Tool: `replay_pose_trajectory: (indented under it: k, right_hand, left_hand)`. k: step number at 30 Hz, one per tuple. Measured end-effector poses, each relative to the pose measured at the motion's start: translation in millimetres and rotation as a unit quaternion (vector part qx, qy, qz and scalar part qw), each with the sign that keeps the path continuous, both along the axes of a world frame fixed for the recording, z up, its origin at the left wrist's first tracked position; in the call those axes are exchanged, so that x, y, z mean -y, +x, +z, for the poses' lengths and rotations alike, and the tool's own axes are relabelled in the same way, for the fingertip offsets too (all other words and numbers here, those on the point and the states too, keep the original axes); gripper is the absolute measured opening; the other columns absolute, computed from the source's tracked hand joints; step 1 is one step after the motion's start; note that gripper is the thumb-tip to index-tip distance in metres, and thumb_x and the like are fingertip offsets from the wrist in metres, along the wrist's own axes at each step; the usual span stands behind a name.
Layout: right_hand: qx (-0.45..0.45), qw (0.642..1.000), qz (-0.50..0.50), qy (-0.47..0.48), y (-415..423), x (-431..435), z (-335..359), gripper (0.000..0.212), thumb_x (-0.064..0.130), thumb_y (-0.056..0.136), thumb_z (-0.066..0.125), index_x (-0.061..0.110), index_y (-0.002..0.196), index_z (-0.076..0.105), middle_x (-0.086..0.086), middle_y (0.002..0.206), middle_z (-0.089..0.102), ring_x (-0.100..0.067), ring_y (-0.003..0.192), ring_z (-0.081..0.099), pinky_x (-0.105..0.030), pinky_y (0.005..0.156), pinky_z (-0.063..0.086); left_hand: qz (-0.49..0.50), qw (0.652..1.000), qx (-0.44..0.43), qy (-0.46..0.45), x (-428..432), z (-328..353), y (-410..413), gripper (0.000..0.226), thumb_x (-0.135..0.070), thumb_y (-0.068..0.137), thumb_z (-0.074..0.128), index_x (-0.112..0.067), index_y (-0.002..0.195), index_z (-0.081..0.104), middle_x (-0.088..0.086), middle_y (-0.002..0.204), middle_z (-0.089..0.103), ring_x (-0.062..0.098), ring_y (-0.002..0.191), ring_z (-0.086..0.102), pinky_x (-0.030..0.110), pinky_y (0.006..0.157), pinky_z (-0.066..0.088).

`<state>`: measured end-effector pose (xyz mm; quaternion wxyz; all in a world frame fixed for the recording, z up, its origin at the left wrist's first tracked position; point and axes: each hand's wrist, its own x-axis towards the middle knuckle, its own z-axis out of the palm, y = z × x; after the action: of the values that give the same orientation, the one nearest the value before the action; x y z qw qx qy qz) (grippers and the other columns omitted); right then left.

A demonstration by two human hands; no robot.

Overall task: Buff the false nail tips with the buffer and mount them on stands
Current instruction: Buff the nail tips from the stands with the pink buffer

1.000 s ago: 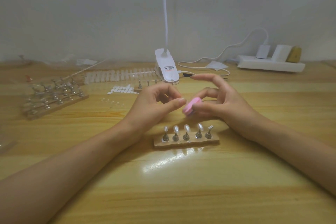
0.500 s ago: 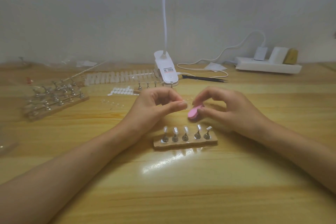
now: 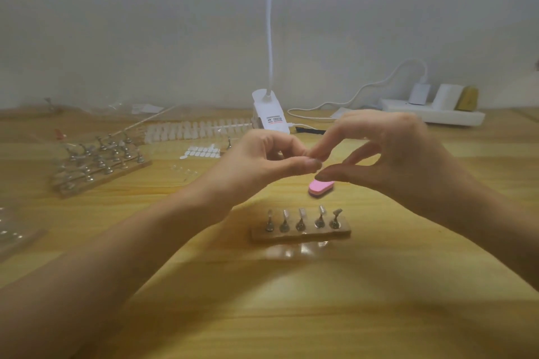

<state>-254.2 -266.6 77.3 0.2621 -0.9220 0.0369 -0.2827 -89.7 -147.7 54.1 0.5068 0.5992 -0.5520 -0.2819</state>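
Since stand (image 3: pixel 300 234) shows its rightmost peg (image 3: pixel 336 217) seemingly bare, seat tip (image 3: pixel 317 157) there squarely | buffer (image 3: pixel 320 187) lies on counter (image 3: pixel 262 300) behind | left hand (image 3: pixel 262 162) grip pinches tip | right hand (image 3: pixel 396 154) thumb, forefinger parted beside it, hold unclear

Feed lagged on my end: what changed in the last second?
The right hand let go of the pink buffer, which now lies on the table behind the stand, and rose to reach its forefinger to the left hand. The left hand still pinches the nail tip; the stand has not moved.
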Motion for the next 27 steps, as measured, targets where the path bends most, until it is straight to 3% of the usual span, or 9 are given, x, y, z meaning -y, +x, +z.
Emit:
replay_pose_trajectory:
  k: [4,6,8,10,14,19,27]
  right_hand:
    - [0.048,0.999,-0.016,-0.004,-3.1,-1.7,3.2,0.019,0.016,0.075,0.083,0.019,0.092,0.075,0.009,0.089,0.071,-0.009,0.093,0.068,-0.022,0.065,0.058]
    - [0.043,0.998,-0.036,0.009,-7.2,3.4,-0.1,0.022,0.029,0.072,0.081,0.021,0.091,0.074,0.011,0.09,0.07,-0.008,0.091,0.069,-0.024,0.062,0.058]
    - [0.019,0.993,-0.047,0.102,-14.7,8.6,-8.5,0.025,0.036,0.067,0.08,0.024,0.088,0.074,0.011,0.09,0.07,-0.008,0.074,0.069,-0.026,0.051,0.054]
    - [-0.004,0.967,-0.031,0.252,-24.1,9.3,-23.9,0.025,0.034,0.065,0.081,0.023,0.085,0.072,0.01,0.09,0.072,-0.008,0.058,0.067,-0.022,0.045,0.048]
    - [-0.039,0.91,-0.004,0.412,-32.1,3.0,-53.6,0.017,0.02,0.073,0.078,0.018,0.087,0.07,-0.001,0.108,0.073,-0.03,0.079,0.076,-0.025,0.057,0.058]
    - [-0.061,0.916,0.011,0.396,-26.0,4.3,-56.3,0.015,0.024,0.078,0.073,0.02,0.091,0.066,-0.012,0.093,0.075,-0.029,0.082,0.076,-0.027,0.068,0.059]
    - [-0.158,0.932,0.086,0.314,-15.4,20.8,-38.3,0.019,0.021,0.09,0.063,0.008,0.104,0.056,-0.014,0.094,0.074,-0.028,0.082,0.075,-0.027,0.072,0.058]
  left_hand:
    - [0.009,0.998,0.057,-0.032,-2.8,10.5,-2.6,0.012,-0.045,0.074,0.073,-0.033,0.075,0.071,-0.017,0.062,0.056,0.002,0.056,0.042,0.006,0.052,0.034]
    - [0.027,0.988,0.151,-0.024,-4.6,9.2,-4.2,0.033,-0.056,0.066,0.076,-0.039,0.092,0.066,-0.02,0.08,0.064,-0.001,0.071,0.055,0.008,0.062,0.041]
    - [0.037,0.965,0.259,0.023,-6.0,2.6,-9.4,0.058,-0.06,0.06,0.08,-0.046,0.109,0.054,-0.023,0.094,0.064,0.0,0.089,0.057,0.023,0.076,0.049]
    - [0.047,0.937,0.339,0.064,-6.0,-5.8,-19.8,0.065,-0.055,0.066,0.079,-0.05,0.119,0.042,-0.027,0.1,0.061,0.001,0.096,0.051,0.036,0.085,0.048]
    - [0.067,0.93,0.358,0.057,-4.0,-16.8,-31.8,0.057,-0.049,0.075,0.071,-0.045,0.124,0.043,-0.025,0.091,0.064,0.001,0.09,0.053,0.035,0.087,0.046]
    - [0.1,0.93,0.353,0.032,-4.0,-24.6,-37.2,0.049,-0.047,0.082,0.07,-0.046,0.122,0.042,-0.026,0.081,0.061,0.0,0.091,0.051,0.032,0.083,0.032]
    - [0.095,0.938,0.331,0.038,-4.9,-27.4,-36.7,0.047,-0.052,0.079,0.066,-0.052,0.114,0.036,-0.027,0.086,0.062,-0.005,0.093,0.051,0.026,0.084,0.026]
